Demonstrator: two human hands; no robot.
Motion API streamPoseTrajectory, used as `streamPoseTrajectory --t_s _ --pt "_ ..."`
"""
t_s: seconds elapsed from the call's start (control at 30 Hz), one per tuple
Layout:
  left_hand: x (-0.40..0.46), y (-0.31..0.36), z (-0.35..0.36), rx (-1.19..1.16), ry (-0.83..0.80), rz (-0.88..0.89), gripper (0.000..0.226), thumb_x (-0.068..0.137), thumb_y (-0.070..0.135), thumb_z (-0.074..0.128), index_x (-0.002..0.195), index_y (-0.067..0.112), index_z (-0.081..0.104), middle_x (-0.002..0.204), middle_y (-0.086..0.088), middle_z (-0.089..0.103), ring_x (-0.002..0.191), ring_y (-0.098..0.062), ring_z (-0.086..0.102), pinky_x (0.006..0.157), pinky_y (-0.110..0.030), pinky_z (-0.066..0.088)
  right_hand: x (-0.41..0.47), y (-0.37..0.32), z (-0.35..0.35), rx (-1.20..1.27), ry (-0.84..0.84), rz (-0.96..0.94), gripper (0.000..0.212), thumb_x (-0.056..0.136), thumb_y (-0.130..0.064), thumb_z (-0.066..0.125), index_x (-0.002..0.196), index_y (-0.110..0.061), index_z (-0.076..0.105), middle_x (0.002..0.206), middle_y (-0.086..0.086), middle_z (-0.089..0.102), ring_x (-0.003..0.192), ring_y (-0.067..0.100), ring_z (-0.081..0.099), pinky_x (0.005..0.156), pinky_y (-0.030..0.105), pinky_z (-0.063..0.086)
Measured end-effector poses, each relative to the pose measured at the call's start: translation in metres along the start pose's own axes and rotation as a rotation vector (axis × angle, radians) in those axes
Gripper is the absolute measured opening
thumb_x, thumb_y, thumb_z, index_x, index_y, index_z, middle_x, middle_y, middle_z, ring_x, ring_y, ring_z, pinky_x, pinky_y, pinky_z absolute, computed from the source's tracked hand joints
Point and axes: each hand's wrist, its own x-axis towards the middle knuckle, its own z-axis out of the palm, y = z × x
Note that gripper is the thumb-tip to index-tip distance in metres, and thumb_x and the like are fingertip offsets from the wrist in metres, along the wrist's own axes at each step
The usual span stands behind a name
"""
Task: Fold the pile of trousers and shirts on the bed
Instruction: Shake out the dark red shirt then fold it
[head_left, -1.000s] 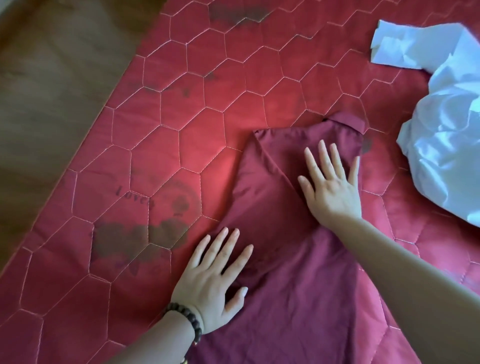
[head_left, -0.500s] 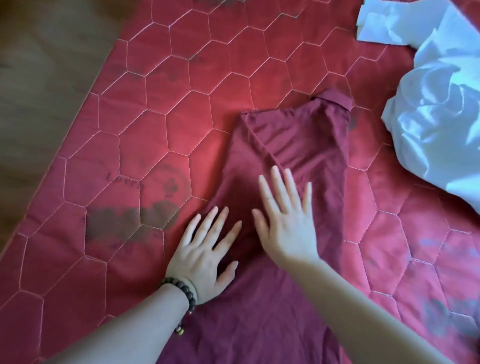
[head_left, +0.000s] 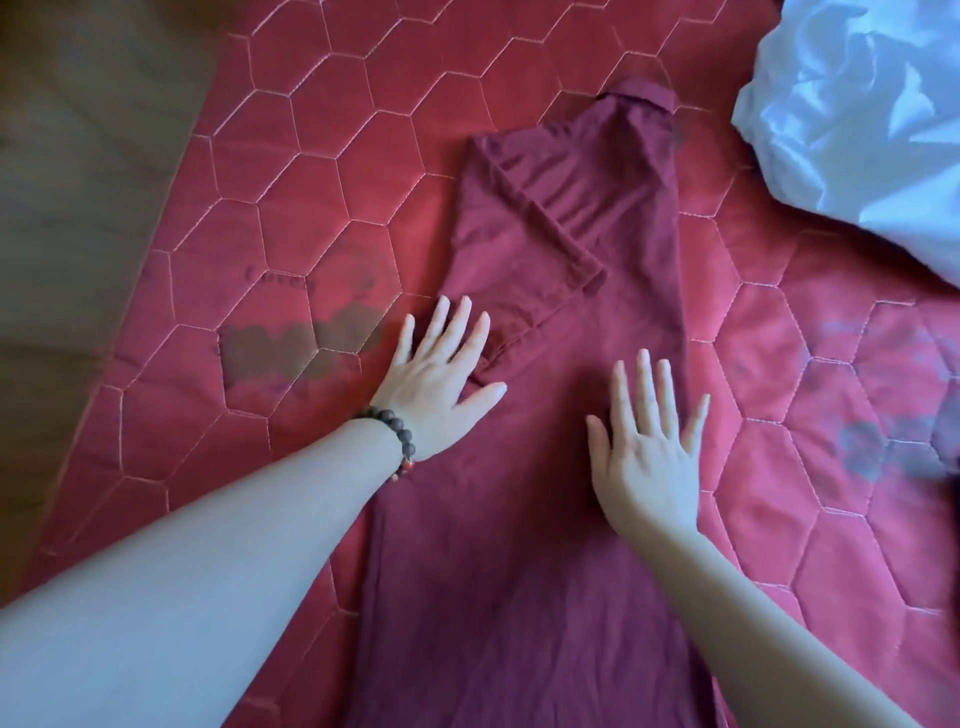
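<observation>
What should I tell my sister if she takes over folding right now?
Left hand: open, flat on the left edge of the dark maroon cotton shirt.
Right hand: open, flat on the shirt's right side.
The shirt lies on the red hexagon-quilted bedspread, sleeve folded across its body.
The crumpled white cloth garment lies top right, unfolded.
Done: the shirt's sides are folded in.
Left: fold the shirt up, then the white garment.

Flat hands (head_left: 441, 384) on maroon shirt (head_left: 519, 519)
</observation>
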Motion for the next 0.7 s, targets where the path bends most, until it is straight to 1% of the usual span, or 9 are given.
streamPoseTrajectory --t_s 0.07,0.13,0.23,0.3,0.4,0.5,0.57,0.63,0.7 --pt "-0.017 0.011 -0.005 0.068 0.118 -0.003 0.061 0.095 0.038 0.036 0.147 0.005 0.034 0.161 -0.009 0.017 0.15 -0.023 0.002 0.12 -0.048 -0.003 -0.027 -0.027 0.003 0.033 0.017 -0.13 0.056 0.097 -0.033 0.037 0.147 -0.009 0.036 0.158 0.008 0.024 0.149 0.023 0.01 0.118 0.054 0.003" --pt "-0.047 0.035 0.009 0.08 0.169 0.05 0.056 0.091 0.025 0.034 0.14 0.001 0.045 0.156 -0.013 0.03 0.148 -0.027 0.015 0.121 -0.046 0.007 -0.052 -0.053 0.011 0.069 -0.033 -0.246 0.055 0.095 -0.03 0.038 0.147 -0.011 0.037 0.158 0.007 0.025 0.148 0.022 0.011 0.118 0.053 0.004" --pt "-0.089 0.057 0.042 0.023 0.044 0.009 0.063 0.096 0.034 0.013 0.151 0.006 0.025 0.161 -0.01 0.015 0.149 -0.022 0.008 0.122 -0.04 0.007 -0.075 -0.074 0.023 0.058 -0.127 -0.315 0.058 0.098 -0.033 0.037 0.152 -0.017 0.025 0.16 0.001 0.017 0.149 0.019 0.007 0.119 0.051 0.004" --pt "-0.106 0.046 0.054 0.038 0.041 -0.096 0.066 0.096 0.044 0.017 0.152 0.009 0.022 0.161 -0.007 0.015 0.149 -0.021 0.012 0.121 -0.042 0.013 -0.077 -0.064 0.025 0.041 -0.12 -0.232 0.062 0.096 -0.043 0.035 0.152 -0.018 0.024 0.16 -0.002 0.018 0.149 0.017 0.011 0.119 0.051 0.005" --pt "-0.133 0.014 0.061 0.152 0.051 -0.132 0.07 0.095 0.049 0.024 0.153 0.01 0.02 0.16 -0.004 0.018 0.148 -0.019 0.015 0.12 -0.046 0.017 -0.091 -0.024 0.02 -0.014 -0.131 -0.089 0.07 0.093 -0.055 0.031 0.153 -0.018 0.022 0.16 -0.002 0.018 0.149 0.016 0.01 0.119 0.054 0.005" --pt "-0.159 -0.008 0.06 0.186 0.032 -0.213 0.072 0.095 0.051 0.018 0.153 0.009 0.013 0.162 -0.006 0.012 0.149 -0.02 0.007 0.121 -0.048 0.01 -0.121 0.022 0.011 -0.065 -0.128 0.067 0.071 0.094 -0.055 0.023 0.153 -0.015 0.023 0.16 0.001 0.014 0.149 0.018 0.008 0.117 0.059 0.006" --pt "-0.17 0.0 0.059 0.142 0.086 -0.23 0.073 0.095 0.049 0.022 0.153 0.007 0.014 0.161 -0.008 0.012 0.15 -0.021 0.007 0.12 -0.049 0.008 -0.141 0.025 0.006 -0.063 -0.072 0.154 0.069 0.095 -0.049 0.026 0.151 -0.009 0.027 0.16 0.005 0.013 0.149 0.02 0.008 0.116 0.061 0.005" --pt "-0.177 0.028 0.065 0.072 0.138 -0.118 0.073 0.093 0.045 0.031 0.153 0.006 0.016 0.161 -0.009 0.014 0.149 -0.022 0.009 0.12 -0.048 0.01 -0.158 0.002 0.006 -0.013 -0.005 0.079 0.066 0.094 -0.042 0.033 0.149 -0.006 0.03 0.16 0.009 0.018 0.149 0.023 0.01 0.117 0.059 0.004" --pt "-0.188 0.062 0.078 0.051 0.12 0.037 0.07 0.093 0.041 0.034 0.153 0.007 0.018 0.161 -0.008 0.015 0.149 -0.021 0.011 0.118 -0.049 0.017 -0.181 -0.035 0.012 0.042 -0.015 -0.117 0.062 0.094 -0.035 0.037 0.149 -0.007 0.03 0.159 0.008 0.022 0.149 0.022 0.012 0.117 0.058 0.006"
